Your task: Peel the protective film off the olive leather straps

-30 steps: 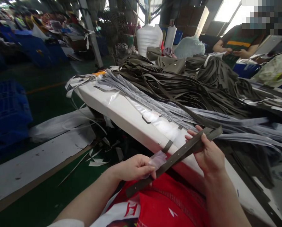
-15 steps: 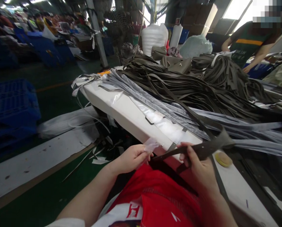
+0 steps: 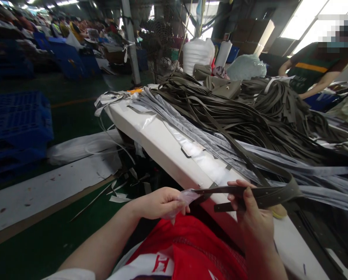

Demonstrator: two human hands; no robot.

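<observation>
My left hand (image 3: 169, 204) is closed on a clear plastic sleeve (image 3: 189, 195), just off the near edge of the white table. My right hand (image 3: 254, 212) pinches a dark olive strap (image 3: 267, 194) with small holes, thumb on top. One end of this strap points left and reaches the mouth of the sleeve; whether it is inside I cannot tell. A second, blunt strap end (image 3: 220, 208) sticks out below my right fingers. Beyond my hands lies a large heap of similar dark straps (image 3: 220, 105), alongside a bundle of straps in clear sleeves (image 3: 180, 122).
The white table (image 3: 150, 138) runs away to the upper left. A yellowish tape roll (image 3: 279, 212) sits by my right wrist. Blue pallets (image 3: 19, 124) stand on the floor at left. Across the table, a person in a dark shirt (image 3: 311, 70) works. A fan (image 3: 156, 39) stands behind.
The strap end has come up to the sleeve's mouth, and the strap now lies more level. My left hand has shifted slightly down and left. The camera view has moved a little.
</observation>
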